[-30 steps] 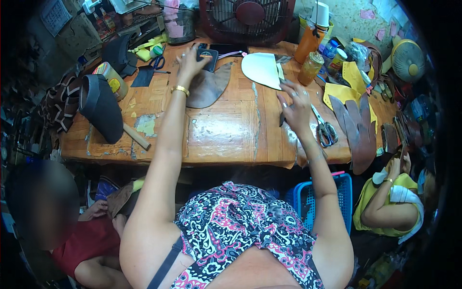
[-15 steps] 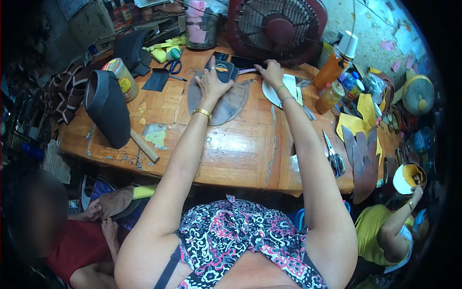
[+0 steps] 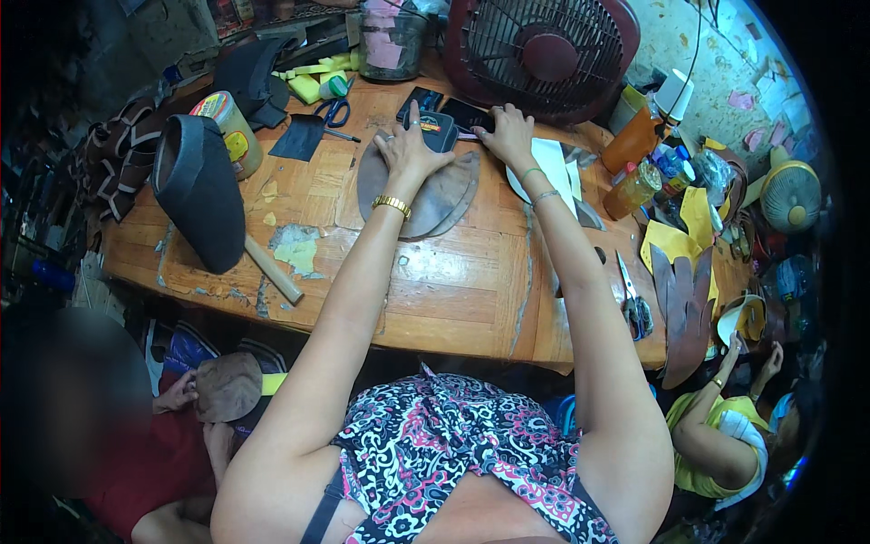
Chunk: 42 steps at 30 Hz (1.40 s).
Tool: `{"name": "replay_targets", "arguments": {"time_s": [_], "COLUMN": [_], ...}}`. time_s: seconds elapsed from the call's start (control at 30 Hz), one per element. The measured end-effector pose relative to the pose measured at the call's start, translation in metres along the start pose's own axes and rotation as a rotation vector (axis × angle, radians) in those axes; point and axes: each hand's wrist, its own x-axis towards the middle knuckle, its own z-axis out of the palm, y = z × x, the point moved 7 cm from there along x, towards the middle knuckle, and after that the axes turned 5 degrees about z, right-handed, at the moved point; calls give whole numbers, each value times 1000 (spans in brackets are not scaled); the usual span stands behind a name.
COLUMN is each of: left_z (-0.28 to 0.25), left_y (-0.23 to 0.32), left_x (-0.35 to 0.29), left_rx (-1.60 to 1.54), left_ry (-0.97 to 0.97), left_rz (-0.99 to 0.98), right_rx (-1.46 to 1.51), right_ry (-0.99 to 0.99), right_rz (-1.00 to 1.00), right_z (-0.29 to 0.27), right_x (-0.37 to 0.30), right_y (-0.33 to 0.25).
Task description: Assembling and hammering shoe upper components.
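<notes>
In the upper middle of the frame, can see the left hand (image 3: 413,156) with fingers spread, released, over the half-oval pieces of brown-grey leather (image 3: 446,195), with forefinger reaching across the dark rounded-square case (image 3: 440,136). Just to the right of there, can see the right hand (image 3: 507,136) with fingers bent, beside the flat black rectangular slab (image 3: 466,112) and the thin pale pink strip (image 3: 468,137); cannot tell if grasping this strip or only near to it. Beside the right wrist, can find the flat white sheet (image 3: 550,165). At the right of the frame, can see the scissors with dark handles (image 3: 638,315) on the brown wooden table (image 3: 453,313), near the long brown leather strips (image 3: 680,308). At the left, can notice the dark grey slipper-shaped piece (image 3: 204,195), next to the light wooden handle (image 3: 274,272)
</notes>
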Motion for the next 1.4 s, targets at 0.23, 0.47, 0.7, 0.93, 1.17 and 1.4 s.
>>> {"name": "replay_targets", "arguments": {"time_s": [0.23, 0.47, 0.7, 0.93, 1.17, 1.4], "left_z": [-2, -4, -3, -5, -6, -7], "left_y": [1, 1, 3, -1, 1, -5], "left_x": [-9, -9, -8, -8, -9, -4], "left_rx": [43, 41, 105, 56, 37, 55], "left_ry": [56, 68, 136, 108, 104, 114], "left_rz": [-6, 8, 56, 27, 49, 52], "right_rx": [181, 252, 188, 231, 298, 277], "right_ry": [-224, -300, -262, -154, -193, -143], "right_rz": [179, 234, 171, 147, 144, 123], "right_z": [26, 46, 37, -5, -1, 2], "right_x": [8, 12, 7, -25, -32, -27], "right_y": [20, 27, 27, 31, 34, 31]}}
